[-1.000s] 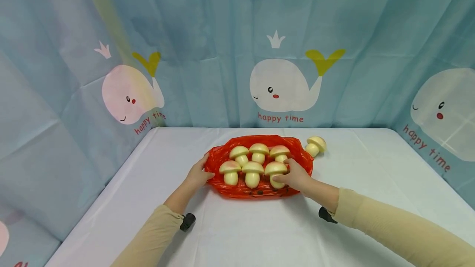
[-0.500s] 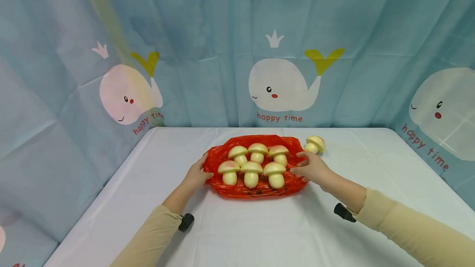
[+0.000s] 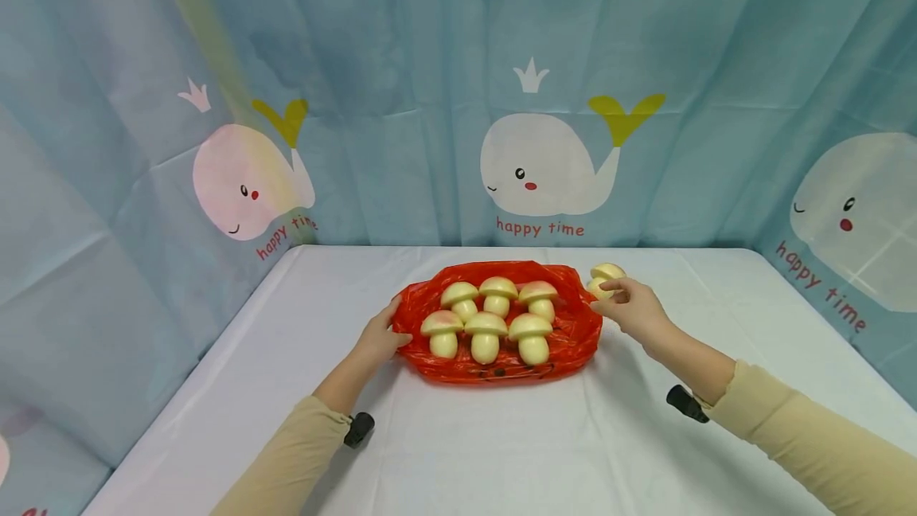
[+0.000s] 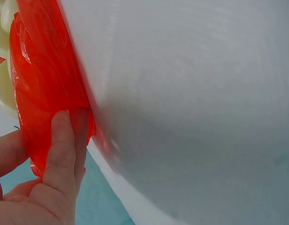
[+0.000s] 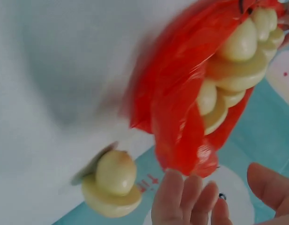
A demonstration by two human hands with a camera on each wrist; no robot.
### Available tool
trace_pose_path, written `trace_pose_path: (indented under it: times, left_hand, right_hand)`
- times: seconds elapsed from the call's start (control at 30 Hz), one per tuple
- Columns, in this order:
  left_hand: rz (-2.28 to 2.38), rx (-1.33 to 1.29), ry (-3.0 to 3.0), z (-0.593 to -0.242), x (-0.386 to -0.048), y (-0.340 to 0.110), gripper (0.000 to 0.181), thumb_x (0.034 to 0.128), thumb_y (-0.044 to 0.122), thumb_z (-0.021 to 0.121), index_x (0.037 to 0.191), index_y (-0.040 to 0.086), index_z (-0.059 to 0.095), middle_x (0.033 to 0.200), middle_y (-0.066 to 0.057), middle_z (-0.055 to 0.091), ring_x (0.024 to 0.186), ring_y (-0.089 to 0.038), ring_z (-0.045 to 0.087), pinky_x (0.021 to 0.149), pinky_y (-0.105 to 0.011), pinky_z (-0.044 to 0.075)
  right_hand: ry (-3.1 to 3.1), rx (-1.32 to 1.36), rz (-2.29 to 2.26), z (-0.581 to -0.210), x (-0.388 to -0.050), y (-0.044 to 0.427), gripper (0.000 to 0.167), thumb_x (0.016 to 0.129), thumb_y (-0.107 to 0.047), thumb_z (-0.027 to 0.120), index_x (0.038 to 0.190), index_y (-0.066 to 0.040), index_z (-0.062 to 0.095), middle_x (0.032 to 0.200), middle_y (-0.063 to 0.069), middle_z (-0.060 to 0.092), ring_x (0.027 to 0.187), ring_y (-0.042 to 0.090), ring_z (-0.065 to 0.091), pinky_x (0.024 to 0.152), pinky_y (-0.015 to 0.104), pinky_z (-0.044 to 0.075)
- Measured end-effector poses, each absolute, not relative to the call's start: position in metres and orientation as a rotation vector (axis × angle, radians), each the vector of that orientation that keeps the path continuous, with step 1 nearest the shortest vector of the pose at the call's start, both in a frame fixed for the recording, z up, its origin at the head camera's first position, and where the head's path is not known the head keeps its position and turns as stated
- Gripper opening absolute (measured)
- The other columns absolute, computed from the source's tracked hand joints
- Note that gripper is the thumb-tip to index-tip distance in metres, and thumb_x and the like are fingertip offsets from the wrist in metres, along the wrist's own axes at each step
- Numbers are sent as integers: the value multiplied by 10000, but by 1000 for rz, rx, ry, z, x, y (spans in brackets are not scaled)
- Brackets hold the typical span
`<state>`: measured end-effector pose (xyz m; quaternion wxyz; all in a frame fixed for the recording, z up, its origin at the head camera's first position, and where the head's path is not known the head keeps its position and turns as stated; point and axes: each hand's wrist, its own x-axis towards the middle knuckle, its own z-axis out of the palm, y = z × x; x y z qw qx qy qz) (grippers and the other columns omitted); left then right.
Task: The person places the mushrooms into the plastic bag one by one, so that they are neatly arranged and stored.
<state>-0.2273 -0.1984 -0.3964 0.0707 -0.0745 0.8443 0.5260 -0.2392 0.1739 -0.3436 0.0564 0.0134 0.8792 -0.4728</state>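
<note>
On the white table lies a red plastic bag (image 3: 458,371), spread open like a shallow basket. Several smooth, cream-coloured toy mushrooms (image 3: 486,333) stand in it in two rows, some with pinkish caps. My left hand (image 3: 377,337) holds the bag's left edge, thumb on the inner side and fingers along the outside (image 4: 62,150). At the bag's right end is my right hand (image 3: 634,311), its thumb and fingers apart in the right wrist view. Just beyond that hand a loose toy mushroom (image 5: 116,173) lies on the table, partly covered by the fingers in the head view.
The white tablecloth (image 3: 487,452) reaches around the bag to the table's edges. A pale blue curtain (image 3: 401,102) with printed whales hangs behind the table and along both sides. A black device (image 3: 360,428) sits at the left wrist, another (image 3: 688,403) at the right.
My right hand has let go of the front right mushroom, leaving it in the bag, and has moved right past the bag's edge towards the loose mushroom. The left hand stays put.
</note>
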Motion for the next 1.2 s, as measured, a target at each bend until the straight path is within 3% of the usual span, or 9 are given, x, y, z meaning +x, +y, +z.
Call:
trace_pose_path:
  times: [0.2, 0.33, 0.47, 0.6, 0.83, 1.2]
  left_hand:
    - [1581, -228, 2542, -395, -226, -198, 755, 920, -52, 547, 1560, 96, 174, 1541, -262, 247, 1359, -410, 297, 890, -399, 522]
    - [1577, -226, 2543, -395, -226, -198, 750, 921, -54, 544, 1558, 91, 177, 1543, -265, 241, 1350, -410, 308, 848, -370, 532]
    - [1576, -221, 2545, -395, -225, -198, 748, 921, -55, 545, 1557, 89, 180, 1538, -268, 248, 1322, -404, 333, 798, -337, 538]
    - [1588, -232, 2542, -395, -226, -198, 750, 920, -55, 545, 1558, 96, 182, 1542, -260, 248, 1303, -394, 349, 790, -334, 542]
    - [1596, -228, 2546, -396, -228, -198, 742, 923, -55, 541, 1557, 85, 182, 1551, -244, 242, 1385, -408, 269, 954, -448, 482]
    - [1592, -222, 2551, -396, -227, -199, 745, 916, -64, 540, 1555, 79, 185, 1543, -260, 248, 1376, -419, 277, 945, -451, 486]
  right_hand:
    - [2697, 133, -1536, -351, -250, 183, 515, 976, -195, 558, 1382, 78, 397, 1168, 240, 453, 1027, 331, 461, 789, 306, 457]
    - [2662, 198, -1573, -358, -258, 187, 575, 986, -234, 543, 1435, 61, 338, 1298, 299, 383, 1129, 391, 424, 929, 441, 446]
    - [2650, 224, -1586, -363, -266, 190, 655, 990, -269, 533, 1490, 41, 246, 1438, 351, 258, 1265, 467, 335, 1044, 551, 362]
    - [2640, 231, -1594, -369, -279, 193, 743, 985, -274, 540, 1529, 21, 130, 1512, 351, 163, 1358, 483, 240, 1076, 563, 307]
    - [2564, 256, -1619, -379, -300, 200, 847, 968, -264, 571, 1541, -3, 6, 1570, 303, 21, 1430, 460, 83, 1108, 576, 213]
    - [2549, 276, -1480, -387, -324, 206, 894, 953, -284, 600, 1541, -11, -16, 1573, 294, 16, 1422, 467, 94, 1116, 595, 167]
